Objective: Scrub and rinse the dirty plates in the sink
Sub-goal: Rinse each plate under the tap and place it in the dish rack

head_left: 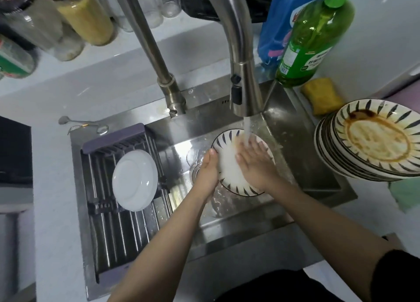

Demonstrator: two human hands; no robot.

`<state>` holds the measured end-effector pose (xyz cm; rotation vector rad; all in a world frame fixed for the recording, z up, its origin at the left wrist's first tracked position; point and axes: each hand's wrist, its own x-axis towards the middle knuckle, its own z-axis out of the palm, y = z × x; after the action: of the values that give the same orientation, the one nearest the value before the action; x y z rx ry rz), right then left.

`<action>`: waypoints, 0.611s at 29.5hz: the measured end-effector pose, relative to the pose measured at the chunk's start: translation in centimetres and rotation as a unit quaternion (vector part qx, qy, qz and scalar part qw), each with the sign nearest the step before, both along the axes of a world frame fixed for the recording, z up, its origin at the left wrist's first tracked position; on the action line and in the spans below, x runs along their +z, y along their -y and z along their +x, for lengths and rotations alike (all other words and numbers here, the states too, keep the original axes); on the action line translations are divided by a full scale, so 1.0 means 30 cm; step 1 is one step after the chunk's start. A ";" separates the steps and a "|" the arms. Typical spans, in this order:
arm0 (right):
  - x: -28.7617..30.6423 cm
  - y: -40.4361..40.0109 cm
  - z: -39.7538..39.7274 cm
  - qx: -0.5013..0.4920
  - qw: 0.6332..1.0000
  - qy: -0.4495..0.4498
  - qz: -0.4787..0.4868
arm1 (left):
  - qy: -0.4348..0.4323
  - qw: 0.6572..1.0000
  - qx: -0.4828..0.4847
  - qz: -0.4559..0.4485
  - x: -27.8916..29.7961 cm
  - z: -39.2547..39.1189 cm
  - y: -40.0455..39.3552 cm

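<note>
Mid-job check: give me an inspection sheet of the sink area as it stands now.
Surface: steel sink, wet; tap running.
Job's things: patterned plate under the stream; stack of dirty plates on the counter to the right, top one stained brown; white plate on the drying rack.
Clutter: yellow sponge, green soap bottle, blue bottle, jars, metal tool.
Grippers: left hand holds the plate's rim; right hand flat on its face, fingers straight.
Cables: nothing seen.
Surroundings: pale counter, green cloth.
</note>
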<state>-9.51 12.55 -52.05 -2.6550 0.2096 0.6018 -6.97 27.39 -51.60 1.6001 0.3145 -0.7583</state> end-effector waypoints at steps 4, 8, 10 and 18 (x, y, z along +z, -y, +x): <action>0.089 -0.065 0.008 0.098 0.988 0.045 0.114 | -0.021 0.998 0.002 -0.063 0.059 0.021 0.068; 0.113 0.048 -0.112 0.192 0.972 0.014 0.134 | -0.039 0.994 0.075 -0.076 0.084 0.053 0.061; 0.101 0.126 -0.143 0.177 0.981 0.037 0.070 | -0.038 0.992 0.085 -0.088 0.079 0.051 0.051; 0.019 0.092 -0.007 0.010 0.999 0.018 0.039 | 0.019 0.998 -0.053 0.003 0.055 0.006 0.095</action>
<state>-9.71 9.79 -51.49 -2.5934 0.1453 0.5564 -6.78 24.56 -49.96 1.6452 0.2058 -0.8077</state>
